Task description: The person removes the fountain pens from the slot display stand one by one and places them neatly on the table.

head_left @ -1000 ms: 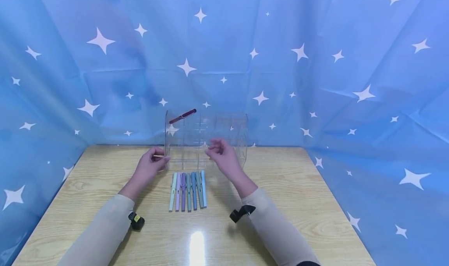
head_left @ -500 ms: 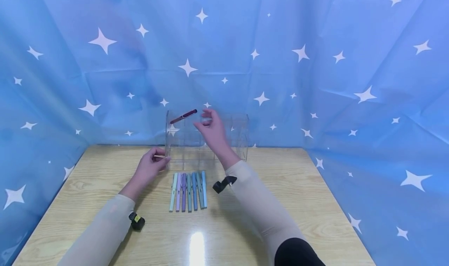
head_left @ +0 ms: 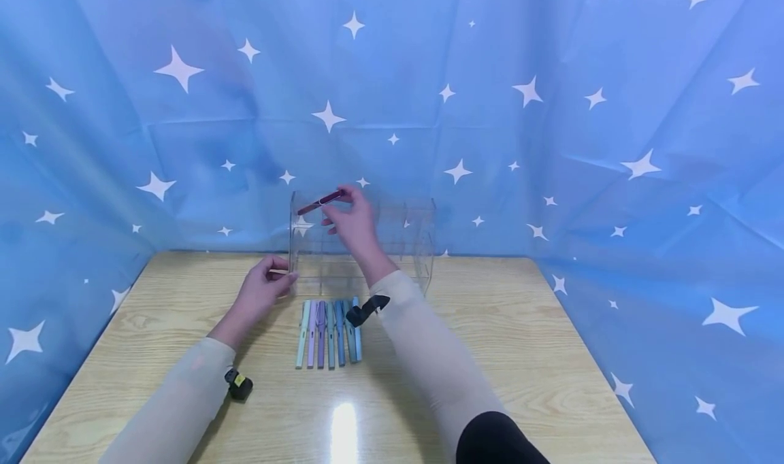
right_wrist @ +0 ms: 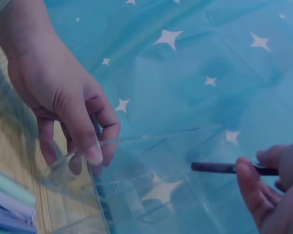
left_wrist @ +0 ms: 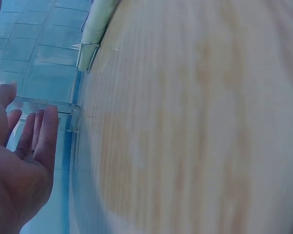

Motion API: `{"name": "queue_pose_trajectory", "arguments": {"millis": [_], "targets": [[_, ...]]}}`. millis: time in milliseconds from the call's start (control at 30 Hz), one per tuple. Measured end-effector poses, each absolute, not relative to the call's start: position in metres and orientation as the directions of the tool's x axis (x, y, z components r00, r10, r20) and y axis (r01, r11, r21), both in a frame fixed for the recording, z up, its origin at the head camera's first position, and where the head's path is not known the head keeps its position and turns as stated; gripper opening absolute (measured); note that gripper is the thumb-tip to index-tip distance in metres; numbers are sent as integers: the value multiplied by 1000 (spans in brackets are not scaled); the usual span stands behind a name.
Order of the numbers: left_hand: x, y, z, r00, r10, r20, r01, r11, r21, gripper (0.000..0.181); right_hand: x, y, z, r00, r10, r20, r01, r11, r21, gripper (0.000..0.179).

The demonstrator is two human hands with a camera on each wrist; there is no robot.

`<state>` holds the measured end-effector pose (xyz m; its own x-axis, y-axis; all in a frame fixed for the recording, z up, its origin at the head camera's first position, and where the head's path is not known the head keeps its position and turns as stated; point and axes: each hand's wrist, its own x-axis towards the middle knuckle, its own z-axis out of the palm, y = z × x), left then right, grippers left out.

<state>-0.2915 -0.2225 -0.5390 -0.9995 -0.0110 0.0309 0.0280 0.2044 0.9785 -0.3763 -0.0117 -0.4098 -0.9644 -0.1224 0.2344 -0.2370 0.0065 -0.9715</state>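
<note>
A clear plastic organizer with compartments [head_left: 309,263] stands at the back of the table. My left hand [head_left: 260,288] grips its left side wall, thumb at the front edge; the right wrist view shows this hand [right_wrist: 71,100] from across. Slanting across the organizer's upper left is a dark red pen [head_left: 309,208] with a clip. My right hand [head_left: 355,224] pinches the pen's upper right end between thumb and fingers. In the right wrist view, the pen's dark end [right_wrist: 210,167] juts left from the fingertips.
In front of the organizer several pens [head_left: 320,335] lie side by side, in pale green, lilac, purple, teal and blue. The right wrist camera [head_left: 367,310] hangs over the row's right end. A blue star-patterned curtain [head_left: 392,76] rises behind the wooden table [head_left: 490,328].
My right hand has moved up and left from in front of the organizer to the dark red pen and taken hold of it. The left hand has stayed in place.
</note>
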Motion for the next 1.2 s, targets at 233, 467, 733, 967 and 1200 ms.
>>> {"name": "queue_pose_trajectory", "arguments": {"millis": [233,467,733,967,1200], "targets": [[-293,-222,-538,-1000,-4,26,24,222,975,39,-377,-24,-407,-969,-155,191,-198,32,-980,41],[-293,-222,-537,-1000,-13,26,22,228,974,39,-378,-33,-409,-970,-132,202,-215,93,-972,23],[-290,-221,-537,-999,-16,41,37,228,973,42,-378,-34,-413,-969,-91,230,-237,67,-969,14],[-288,-218,-533,-998,-20,60,54,229,972,36,-377,-29,-416,-954,-55,294,-291,-53,-955,15],[-287,-218,-532,-998,-18,66,60,231,971,39,-374,-12,-416,-925,-24,379,-371,-157,-915,17]]}}
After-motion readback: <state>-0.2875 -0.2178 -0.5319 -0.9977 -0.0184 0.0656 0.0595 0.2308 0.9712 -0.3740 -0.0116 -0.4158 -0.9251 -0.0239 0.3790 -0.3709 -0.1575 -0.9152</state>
